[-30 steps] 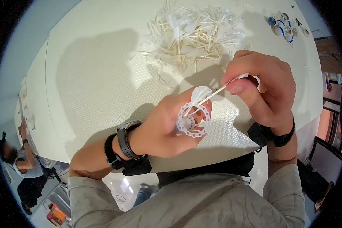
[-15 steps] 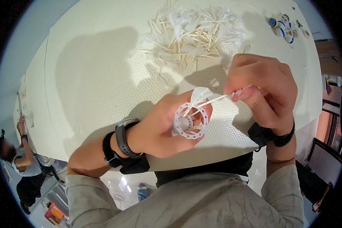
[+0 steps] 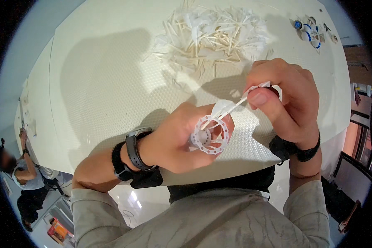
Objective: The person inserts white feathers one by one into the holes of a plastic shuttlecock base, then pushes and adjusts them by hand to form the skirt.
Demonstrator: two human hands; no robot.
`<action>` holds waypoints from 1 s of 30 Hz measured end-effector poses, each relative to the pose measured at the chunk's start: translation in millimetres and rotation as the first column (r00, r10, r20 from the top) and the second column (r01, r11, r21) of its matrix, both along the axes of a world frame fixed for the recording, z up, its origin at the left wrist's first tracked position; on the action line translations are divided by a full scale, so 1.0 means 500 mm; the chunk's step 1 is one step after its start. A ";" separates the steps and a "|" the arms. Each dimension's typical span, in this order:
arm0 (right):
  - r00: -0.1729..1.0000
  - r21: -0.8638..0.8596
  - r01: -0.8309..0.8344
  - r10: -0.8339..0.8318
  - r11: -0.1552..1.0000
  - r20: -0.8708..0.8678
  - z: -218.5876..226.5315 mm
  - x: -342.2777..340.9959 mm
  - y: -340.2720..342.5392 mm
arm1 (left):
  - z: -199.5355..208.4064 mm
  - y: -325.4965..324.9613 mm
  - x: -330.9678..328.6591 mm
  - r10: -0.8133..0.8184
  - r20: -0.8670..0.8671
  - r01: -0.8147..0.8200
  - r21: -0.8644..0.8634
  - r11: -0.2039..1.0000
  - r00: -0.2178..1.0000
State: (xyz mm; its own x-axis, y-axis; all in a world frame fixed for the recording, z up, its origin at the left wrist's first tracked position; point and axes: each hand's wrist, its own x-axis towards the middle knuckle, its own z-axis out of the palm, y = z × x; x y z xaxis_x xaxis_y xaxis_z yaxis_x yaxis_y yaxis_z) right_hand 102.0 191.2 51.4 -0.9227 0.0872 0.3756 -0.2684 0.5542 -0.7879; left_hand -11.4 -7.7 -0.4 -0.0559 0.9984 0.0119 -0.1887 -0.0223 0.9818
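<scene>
My left hand (image 3: 175, 142) is wrapped around a white plastic cage (image 3: 211, 150), its round rim pierced with small holes and its narrower ring visible inside. A white feather (image 3: 222, 107) stands at the far side of the rim, its quill reaching into the cage. Between the thumb and fingers of my right hand (image 3: 291, 101) is another white feather (image 3: 256, 88), gripped by its vane. Its pale quill slants down-left to the rim beside the first feather. Whether the quill passes through a hole I cannot tell.
A large heap of loose white feathers (image 3: 219, 37) lies on the white textured table (image 3: 99, 74) beyond my hands. Blue-and-white rings (image 3: 312, 35) and small parts sit at the far right. Another person (image 3: 27, 173) is at the table's left side.
My right hand has shifted slightly left, its thumb now raised and showing more of the feather. The feather's quill has swung steeper, closer alongside the other feather. The cage has moved slightly right and down.
</scene>
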 end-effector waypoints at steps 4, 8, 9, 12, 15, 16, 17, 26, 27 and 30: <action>1.000 0.023 -0.004 0.004 1.000 -0.006 0.001 0.001 -0.001 | 0.005 -0.001 -0.002 -0.024 -0.019 0.024 -0.005 1.000 1.000; 0.998 0.040 -0.048 0.049 0.998 -0.026 -0.004 -0.002 0.010 | 0.012 -0.001 -0.006 -0.037 -0.042 0.035 -0.041 0.999 0.998; 0.998 0.051 -0.057 0.059 0.997 -0.033 -0.007 -0.004 0.013 | 0.015 -0.002 -0.009 -0.037 -0.042 0.036 -0.041 0.999 0.998; 0.974 0.091 -0.137 0.151 0.986 -0.167 -0.025 -0.008 0.019 | 0.019 -0.002 -0.014 -0.076 -0.038 0.072 -0.102 0.992 0.996; 0.966 0.105 -0.166 0.183 0.981 -0.181 -0.020 -0.008 0.018 | 0.006 -0.005 -0.003 -0.036 0.133 0.045 -0.065 0.997 0.990; 0.986 0.078 -0.146 0.151 0.986 -0.067 -0.004 -0.006 0.014 | 0.003 -0.005 0.005 0.010 0.093 -0.008 -0.023 1.000 0.996; 0.990 0.064 -0.137 0.137 0.989 -0.010 0.000 -0.006 0.008 | 0.001 -0.005 0.009 0.058 0.055 -0.060 0.022 0.998 0.997; 0.997 0.105 -0.076 0.077 0.992 -0.008 0.000 -0.001 0.006 | 0.000 0.003 0.001 -0.007 -0.024 0.007 0.019 1.000 1.000; 0.996 0.120 -0.081 0.083 0.990 -0.012 -0.001 -0.001 0.007 | -0.003 -0.001 0.006 -0.005 -0.025 0.006 0.017 1.000 1.000; 0.990 0.120 -0.118 0.127 0.986 -0.066 -0.007 -0.001 0.006 | -0.006 -0.004 0.011 0.077 0.058 -0.077 0.001 0.997 0.995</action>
